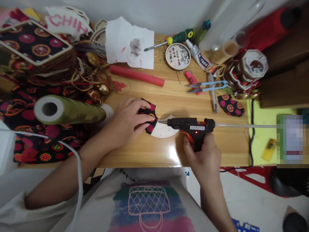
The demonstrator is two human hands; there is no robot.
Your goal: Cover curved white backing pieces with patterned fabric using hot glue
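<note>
My right hand [206, 158] is wrapped round the grip of a black hot glue gun [184, 123], fingers near its orange trigger. A small red light glows on its side, and a long clear glue stick [241, 126] sticks out of the back. The nozzle points left and meets the edge of a black patterned fabric piece [150, 112]. That fabric lies over the left part of a white fan-shaped card [165, 129]. With bent fingers, my left hand [130, 117] holds the fabric against the card; its thumb is partly hidden.
Left of my hands lie a green fabric roll [79, 109] and patterned cloth [43, 141]. Behind are a red stick [137, 75], stained white paper [120, 45], a screwdriver [178, 36] and a round tin [178, 56]. Blue thread snips [210, 85] and another fabric piece [230, 105] lie right.
</note>
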